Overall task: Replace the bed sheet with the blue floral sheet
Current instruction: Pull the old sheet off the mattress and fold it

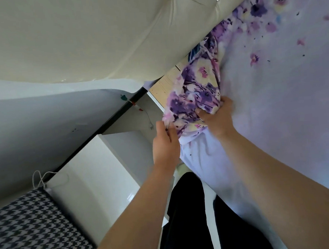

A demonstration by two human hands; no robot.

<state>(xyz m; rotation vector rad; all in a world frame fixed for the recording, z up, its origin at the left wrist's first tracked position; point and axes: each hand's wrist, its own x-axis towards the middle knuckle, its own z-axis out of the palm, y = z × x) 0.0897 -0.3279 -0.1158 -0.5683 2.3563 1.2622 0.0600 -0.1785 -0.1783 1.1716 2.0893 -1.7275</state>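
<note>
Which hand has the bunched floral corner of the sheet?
The right hand: it grips the bunched corner of the purple floral sheet. The left hand only pinches the sheet's edge nearer the nightstand.

Home bedroom, padded cream headboard, floral sheet over a bed, white floor

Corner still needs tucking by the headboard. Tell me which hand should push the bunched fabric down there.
Probably the right hand: it grips the bunched purple floral sheet nearest the cream padded headboard. The left hand only pinches the lower edge.
</note>
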